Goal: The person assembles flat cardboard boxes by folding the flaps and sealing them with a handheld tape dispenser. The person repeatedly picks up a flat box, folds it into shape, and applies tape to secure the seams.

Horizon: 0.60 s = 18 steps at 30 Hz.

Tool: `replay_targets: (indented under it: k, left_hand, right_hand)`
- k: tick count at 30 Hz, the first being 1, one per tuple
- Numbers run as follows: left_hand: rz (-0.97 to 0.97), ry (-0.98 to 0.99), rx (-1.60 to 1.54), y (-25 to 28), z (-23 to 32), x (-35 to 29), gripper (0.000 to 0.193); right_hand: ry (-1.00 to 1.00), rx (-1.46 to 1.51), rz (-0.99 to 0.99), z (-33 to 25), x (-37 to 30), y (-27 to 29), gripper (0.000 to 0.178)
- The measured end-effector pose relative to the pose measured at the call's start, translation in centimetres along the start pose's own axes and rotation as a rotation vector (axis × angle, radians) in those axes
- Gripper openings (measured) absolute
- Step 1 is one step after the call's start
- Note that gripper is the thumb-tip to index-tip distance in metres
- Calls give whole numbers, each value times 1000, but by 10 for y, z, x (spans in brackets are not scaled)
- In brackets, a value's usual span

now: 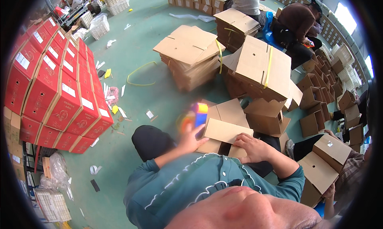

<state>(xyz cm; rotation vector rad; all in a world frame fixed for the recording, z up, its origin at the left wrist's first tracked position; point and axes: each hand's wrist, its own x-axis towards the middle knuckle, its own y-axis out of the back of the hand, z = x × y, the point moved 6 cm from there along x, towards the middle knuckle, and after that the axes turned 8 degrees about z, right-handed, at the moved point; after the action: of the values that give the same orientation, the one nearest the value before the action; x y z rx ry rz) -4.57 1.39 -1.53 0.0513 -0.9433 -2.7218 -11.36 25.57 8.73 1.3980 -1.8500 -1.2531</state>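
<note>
A folded cardboard box [223,130] lies across my lap, its top flap lying level and its other brown panels spread beyond it. Beside its left end, my left hand [189,140] is closed around a blue tape dispenser [200,119] with orange and yellow parts, partly smeared by motion. My right hand [252,148] grips the near right edge of the box, fingers bent over the flap. A dark strip shows in the gap under the flap, between my hands.
Stacks of flat cardboard [187,45] and a strapped cardboard pile [261,67] stand ahead. Red cartons [60,81] are piled at the left. Co-workers sit ahead right; one at the right handles an open box [319,165]. Paper scraps and a yellow strap [140,84] litter the floor.
</note>
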Motion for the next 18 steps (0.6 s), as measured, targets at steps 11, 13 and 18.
replay_targets:
  k: [11,13,18]
  left_hand:
    - [40,-197,-59,1,-6,6,55]
    - [32,-178,-195,9,0,10,47]
    - [87,-182,-257,21,31,11,36]
  right_hand:
    - [-325,-70,404,15,-5,-20,82]
    - [-351,-154,266,6,-6,-29,87]
    - [-382,-272,278,5,-17,-47,67]
